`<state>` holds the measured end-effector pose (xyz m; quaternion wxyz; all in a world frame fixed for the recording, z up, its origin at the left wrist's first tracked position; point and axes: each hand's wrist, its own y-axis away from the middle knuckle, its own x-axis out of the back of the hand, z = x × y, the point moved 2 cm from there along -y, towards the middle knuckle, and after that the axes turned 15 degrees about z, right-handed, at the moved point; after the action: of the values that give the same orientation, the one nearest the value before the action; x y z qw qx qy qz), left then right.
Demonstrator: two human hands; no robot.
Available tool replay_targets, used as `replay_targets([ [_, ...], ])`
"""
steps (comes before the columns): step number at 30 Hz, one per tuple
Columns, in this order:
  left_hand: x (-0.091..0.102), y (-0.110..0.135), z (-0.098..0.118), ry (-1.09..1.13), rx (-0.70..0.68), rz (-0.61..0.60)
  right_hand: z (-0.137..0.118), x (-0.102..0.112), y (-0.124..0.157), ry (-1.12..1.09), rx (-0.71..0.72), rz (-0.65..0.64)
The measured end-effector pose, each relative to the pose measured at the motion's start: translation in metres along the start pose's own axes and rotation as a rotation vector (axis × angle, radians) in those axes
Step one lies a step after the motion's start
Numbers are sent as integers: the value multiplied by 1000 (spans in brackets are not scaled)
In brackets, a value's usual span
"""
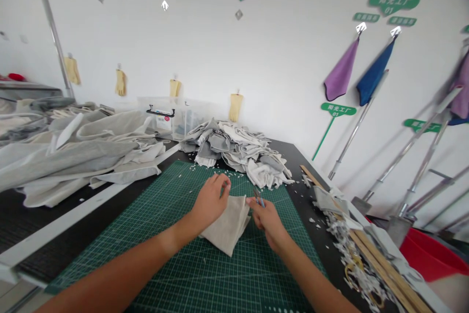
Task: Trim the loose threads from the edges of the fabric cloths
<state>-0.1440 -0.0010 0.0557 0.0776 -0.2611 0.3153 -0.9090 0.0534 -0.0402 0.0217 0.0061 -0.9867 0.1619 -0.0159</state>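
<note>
Head view showed the right hand [266, 216] closed around scissors [261, 201] by the cloth [227, 230], the left hand [211, 197] half curled, its hold unclear.

Left hand [212, 197] covers part of the folded cloth [227, 229] — can't tell if it's gripping. Small blue tool [259, 201]: lower end hidden in the right hand [268, 220], type unclear. Left fabric heap [76, 156] and red tub [427, 254] run off the sides, mat [190, 274] cut at the bottom. Box label [163, 121] — small print too tiny to read.
</note>
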Motion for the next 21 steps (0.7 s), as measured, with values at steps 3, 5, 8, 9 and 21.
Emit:
replay_targets([
  [3, -10, 14, 6, 1, 49, -143, -7, -2, 2, -27, 6, 24],
  [5, -19, 23, 3, 24, 112, -231, -10, -5, 5, -32, -8, 11],
  [8, -28, 26, -4, 71, 125, -258, -16, -11, 10, -37, -18, 8],
  [9, -29, 25, -4, 106, 114, -267, -18, -13, 11, -35, -19, 21],
  [21, 27, -28, 5, 440, 221, 13, -76, 12, 14, -116, 201, 314],
])
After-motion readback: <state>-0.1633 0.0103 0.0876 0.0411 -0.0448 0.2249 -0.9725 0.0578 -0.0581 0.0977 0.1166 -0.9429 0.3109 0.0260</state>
